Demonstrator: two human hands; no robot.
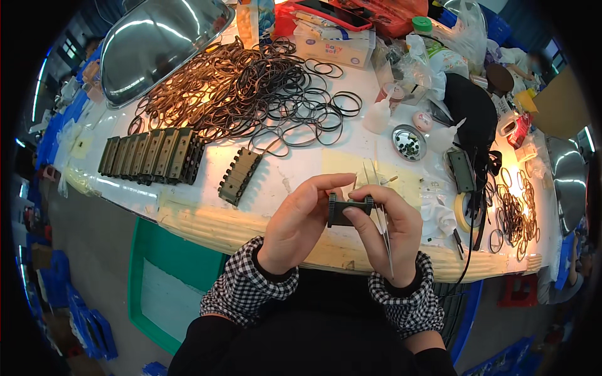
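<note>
Both hands meet at the centre of the frame, just above the near edge of the white worktable (301, 166). The left hand (300, 225) and the right hand (387, 229) hold between them a small dark ribbed block (348, 210). The left thumb and fingers are clamped on the block's left end; the right thumb and forefinger are clamped on its right end. The right hand also carries a pair of slim metal tweezers (382, 219), lying across the palm with the tips pointing down toward the wrist. Both wrists wear black-and-white checked cuffs.

On the table, left of centre, a single olive ribbed block (239, 176) lies tilted, apart from the others. Further to the left of the frame a row of like blocks (150, 155) stands packed side by side. Above these, in the upper middle, a large loose heap of black rubber rings (263, 94) spreads across the table. A shiny metal lamp shade (157, 44) sits at the upper left.

To the right of centre stand a small white squeeze bottle (378, 116) and a round metal dish (408, 142) holding small dark parts. A smaller heap of rings (515, 216) lies at the right edge. A green tray (139, 276) sits below the table at lower left.
</note>
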